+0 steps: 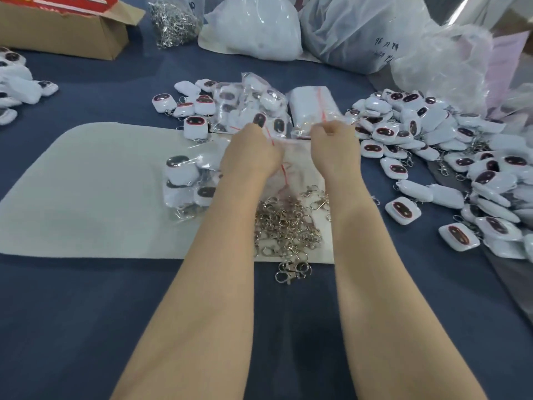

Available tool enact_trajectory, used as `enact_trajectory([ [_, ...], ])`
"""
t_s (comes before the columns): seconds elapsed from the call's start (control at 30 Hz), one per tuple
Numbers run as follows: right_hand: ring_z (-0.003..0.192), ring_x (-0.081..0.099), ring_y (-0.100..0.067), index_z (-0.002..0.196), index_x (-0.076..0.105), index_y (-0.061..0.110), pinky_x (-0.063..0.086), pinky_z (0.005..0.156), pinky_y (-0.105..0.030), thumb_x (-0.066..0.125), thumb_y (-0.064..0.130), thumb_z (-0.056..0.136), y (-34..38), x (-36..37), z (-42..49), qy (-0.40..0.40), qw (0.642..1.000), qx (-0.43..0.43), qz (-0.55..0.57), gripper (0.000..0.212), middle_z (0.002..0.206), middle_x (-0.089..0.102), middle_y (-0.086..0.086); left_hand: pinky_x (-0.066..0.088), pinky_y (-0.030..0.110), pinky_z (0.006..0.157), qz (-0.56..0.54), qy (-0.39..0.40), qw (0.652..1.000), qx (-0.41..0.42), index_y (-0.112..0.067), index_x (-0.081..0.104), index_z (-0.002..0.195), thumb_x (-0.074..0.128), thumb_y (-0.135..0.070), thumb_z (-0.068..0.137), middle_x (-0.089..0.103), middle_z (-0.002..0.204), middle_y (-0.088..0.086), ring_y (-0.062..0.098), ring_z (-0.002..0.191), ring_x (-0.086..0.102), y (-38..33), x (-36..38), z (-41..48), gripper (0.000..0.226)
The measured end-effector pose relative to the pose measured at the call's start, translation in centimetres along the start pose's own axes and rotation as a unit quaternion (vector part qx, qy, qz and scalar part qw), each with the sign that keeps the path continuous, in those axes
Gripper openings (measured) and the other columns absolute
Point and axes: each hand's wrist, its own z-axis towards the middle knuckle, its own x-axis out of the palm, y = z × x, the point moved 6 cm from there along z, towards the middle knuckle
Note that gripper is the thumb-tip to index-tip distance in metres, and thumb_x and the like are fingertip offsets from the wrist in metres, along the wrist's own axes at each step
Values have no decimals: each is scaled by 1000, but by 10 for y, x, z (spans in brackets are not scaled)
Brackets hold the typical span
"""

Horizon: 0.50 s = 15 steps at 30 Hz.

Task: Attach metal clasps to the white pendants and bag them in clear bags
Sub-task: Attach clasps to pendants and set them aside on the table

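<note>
Both my hands are closed on the top edge of a clear zip bag (pixel 291 157) with a red strip, held between them above the mat. My left hand (pixel 251 153) grips its left side and my right hand (pixel 334 145) pinches its right corner. What lies inside the bag is hidden by my hands. A heap of metal clasps (pixel 285 223) lies on the pale mat (pixel 86 192) under my wrists. Loose white pendants (pixel 432 145) with dark faces are piled to the right. Bagged pendants (pixel 187 183) lie left of my left hand.
A stack of empty clear bags (pixel 313 105) and more bagged pendants (pixel 251 105) lie beyond my hands. At the back stand a cardboard box (pixel 63 33), a bag of clasps (pixel 176 21) and large plastic sacks (pixel 259 27). More pendants (pixel 17 85) sit at the far left.
</note>
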Motion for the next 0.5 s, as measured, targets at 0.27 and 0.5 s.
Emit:
enact_trajectory([
  [0.27, 139, 28, -33, 132, 53, 11, 23, 113, -37, 46, 23, 95, -76, -22, 54, -41, 983, 86, -156, 39, 149, 36, -18, 37, 26, 55, 102, 76, 992, 9, -7, 52, 76, 55, -23, 87, 52, 69, 10, 24, 69, 57, -13, 22, 5, 20],
  [0.5, 136, 27, -35, 137, 51, 30, 21, 111, -39, 47, 29, 96, -86, -22, 59, -46, 975, 115, -183, 41, 150, 31, -14, 46, 30, 71, -8, 64, 996, 64, -6, 64, 92, 50, -24, 90, 67, 89, 11, 28, 87, 63, -60, 67, -4, 23],
])
